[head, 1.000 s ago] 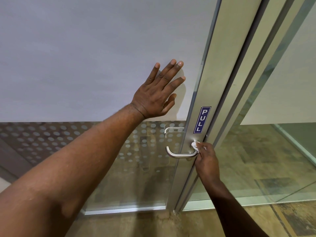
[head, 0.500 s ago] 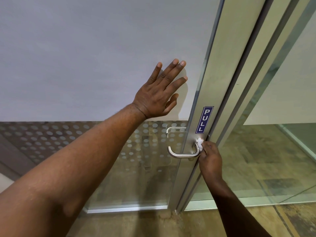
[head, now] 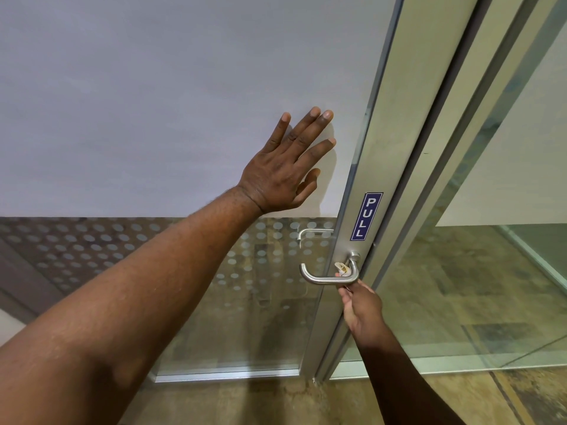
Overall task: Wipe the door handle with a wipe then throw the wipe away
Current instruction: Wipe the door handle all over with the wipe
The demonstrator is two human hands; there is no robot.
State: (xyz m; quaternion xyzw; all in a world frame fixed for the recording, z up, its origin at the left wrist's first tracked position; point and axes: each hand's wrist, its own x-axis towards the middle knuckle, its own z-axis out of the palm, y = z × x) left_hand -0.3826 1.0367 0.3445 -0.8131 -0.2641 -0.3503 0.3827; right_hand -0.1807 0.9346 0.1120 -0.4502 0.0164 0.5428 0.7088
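right hand [head: 362,311] presses wipe [head: 343,268] behind door handle [head: 319,279].

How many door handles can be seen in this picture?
2. One handle is on the near side of the door, where the right hand holds the wipe. A second handle shows through the glass, above and left.

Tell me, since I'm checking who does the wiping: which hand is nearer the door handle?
Right. The right hand sits just below the door handle, holding the wipe against it; the left hand rests flat on the frosted glass above.
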